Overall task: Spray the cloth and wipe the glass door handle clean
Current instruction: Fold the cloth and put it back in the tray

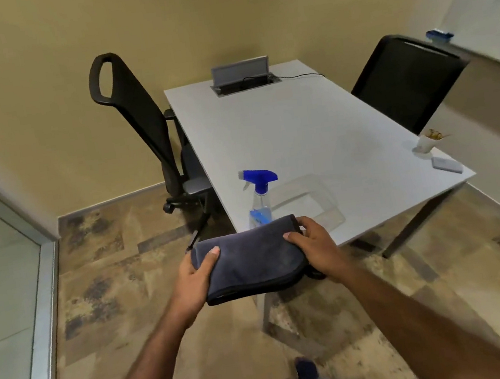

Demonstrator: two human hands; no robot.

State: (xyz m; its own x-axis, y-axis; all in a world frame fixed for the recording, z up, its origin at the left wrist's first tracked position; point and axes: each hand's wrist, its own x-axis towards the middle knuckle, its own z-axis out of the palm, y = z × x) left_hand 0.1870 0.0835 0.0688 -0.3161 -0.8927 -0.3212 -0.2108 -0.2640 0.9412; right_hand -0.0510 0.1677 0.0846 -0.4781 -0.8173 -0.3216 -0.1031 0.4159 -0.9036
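Observation:
A folded dark blue-grey cloth is held flat between both hands, just in front of the table's near corner. My left hand grips its left end with the thumb on top. My right hand grips its right end. Behind the cloth a clear spray bottle with a blue trigger head stands upright on the white table, its lower part hidden by the cloth. A glass panel with a metal frame runs along the left edge; no door handle is visible.
A black mesh office chair stands at the table's left side and a second black chair at the far right. On the table are a cable box, a white cup and a small white block. Patterned carpet covers the floor.

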